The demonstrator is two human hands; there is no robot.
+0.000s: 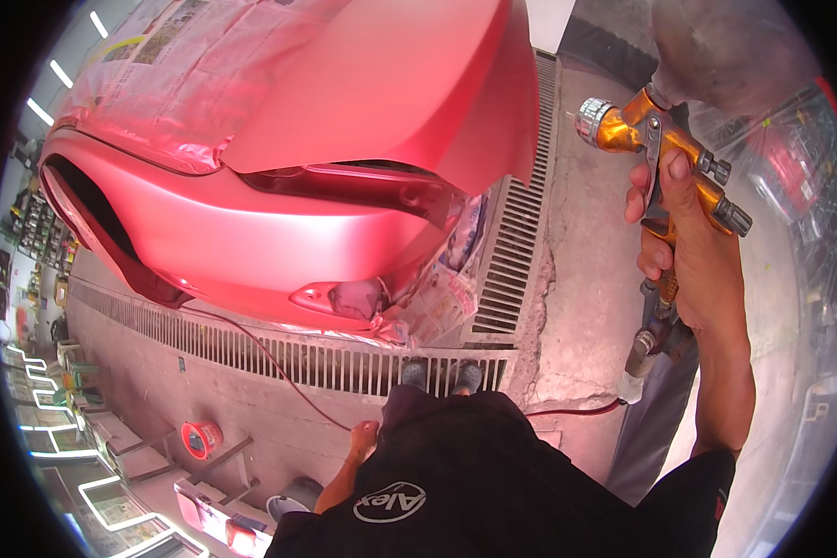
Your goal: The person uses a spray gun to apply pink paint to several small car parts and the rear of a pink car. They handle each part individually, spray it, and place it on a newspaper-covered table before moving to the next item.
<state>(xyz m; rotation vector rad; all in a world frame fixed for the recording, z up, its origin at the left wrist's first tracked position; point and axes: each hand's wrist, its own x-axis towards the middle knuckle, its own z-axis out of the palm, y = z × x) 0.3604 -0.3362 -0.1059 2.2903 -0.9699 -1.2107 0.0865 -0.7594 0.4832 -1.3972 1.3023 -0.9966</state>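
Raised at the right, my right hand (684,219) is wrapped round the handle of an orange-gold spray gun (660,139). Its silver nozzle faces left, and a smoky translucent paint cup (735,51) sits on top. A dark red air hose (577,409) hangs from fittings under the handle and passes behind my body. Low beside my waist, my left hand (365,439) is closed on the same hose, which trails off to the left. Before me stands a car's front end with a bumper (279,232) and fender (391,84) coated red.
Paint-stained masking paper (172,84) covers the car's upper area, and more hangs by the wheel opening. Metal floor grates (511,251) run along the front and right side. Plastic sheeting (800,186) hangs at right. Behind left are a red bucket (202,439) and a metal stand (237,465).
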